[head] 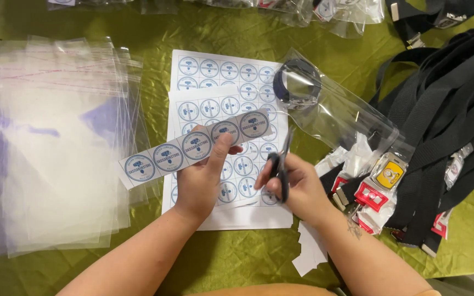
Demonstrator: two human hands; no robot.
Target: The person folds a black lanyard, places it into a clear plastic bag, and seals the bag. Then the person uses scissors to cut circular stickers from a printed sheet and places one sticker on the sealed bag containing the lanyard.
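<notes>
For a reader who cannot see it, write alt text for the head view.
A person's left hand holds up a cut strip of round blue stickers while the right hand grips scissors, above sticker sheets on a green cloth. Clear bags are stacked at left; black straps are piled at right.

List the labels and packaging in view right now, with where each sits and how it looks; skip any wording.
Sticker strip: held in the left hand, a white strip of five round blue labels.
Sticker sheets: centre of the green cloth, white, rows of round blue labels.
Clear bags: stacked at left, flat, transparent.
Bagged strap: right of the sheets, clear bag with a dark rolled strap.
Scissors: in the right hand, dark handles.
</notes>
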